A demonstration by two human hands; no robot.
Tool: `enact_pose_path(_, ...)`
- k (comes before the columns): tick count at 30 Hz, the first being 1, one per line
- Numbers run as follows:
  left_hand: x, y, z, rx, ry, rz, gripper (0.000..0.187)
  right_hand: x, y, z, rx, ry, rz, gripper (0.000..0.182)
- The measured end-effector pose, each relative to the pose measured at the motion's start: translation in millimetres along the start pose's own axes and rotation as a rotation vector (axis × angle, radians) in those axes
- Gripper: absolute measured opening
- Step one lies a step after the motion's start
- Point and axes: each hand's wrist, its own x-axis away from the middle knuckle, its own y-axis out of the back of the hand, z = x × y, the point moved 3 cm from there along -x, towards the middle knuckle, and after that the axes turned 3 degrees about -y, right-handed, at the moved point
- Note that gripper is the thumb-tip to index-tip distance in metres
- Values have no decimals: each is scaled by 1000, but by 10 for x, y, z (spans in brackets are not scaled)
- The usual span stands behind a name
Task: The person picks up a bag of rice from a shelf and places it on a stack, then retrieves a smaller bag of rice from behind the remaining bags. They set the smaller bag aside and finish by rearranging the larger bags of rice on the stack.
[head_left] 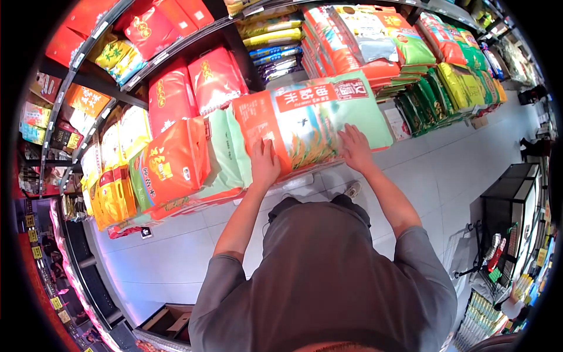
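Note:
A large orange and pale green bag with a clear printed middle (302, 126) lies flat on top of a stack, in front of me. My left hand (265, 159) rests on its near edge at the left, on the orange part. On the right, my right hand (355, 146) lies with fingers spread on the pale green part of the same bag. Left of it are a pale green bag (221, 149) and an orange bag with yellow characters (176, 161).
Red bags (217, 79) stand behind on the shelf. Green and yellow bags (463, 85) are stacked at the right. A shopping cart (498, 264) stands at the lower right, and an open box (167, 322) at the lower left. Grey floor tiles (410, 182) lie below.

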Motion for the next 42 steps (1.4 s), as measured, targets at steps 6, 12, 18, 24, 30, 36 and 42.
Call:
enact_pose_path(6, -465, -500, -924, -145, -86, 154, 52, 407, 263, -1012, -62, -129, 4, 62)
enact_pose_path(12, -909, -1204, -1787, -314, -32, 299, 69, 1418, 42, -1952, -262, -434, 74, 57)
enact_pose_path(18, -1223, -1611, -2183, -445, -1, 232, 74, 3795, -947, -3164, -159, -993, 621, 34)
enact_pose_path(24, -1779, -1789, -1966, -546, 174, 422, 69, 4864, -890, -3179, 110, -396, 1080, 18)
enact_pose_path(30, -2148, -1970, -1745, -512, 282, 312, 59, 4646, -748, -3172, -616, -1333, 760, 13)
enact_pose_path(36, -2352, -2042, -1613, -463, 279, 187, 52, 3507, -367, -3282, -464, -1058, 528, 34)
enact_pose_path(42, -2471, -2098, -1786, -519, 263, -48, 43, 2813, 19, -3782, -544, -946, 531, 30)
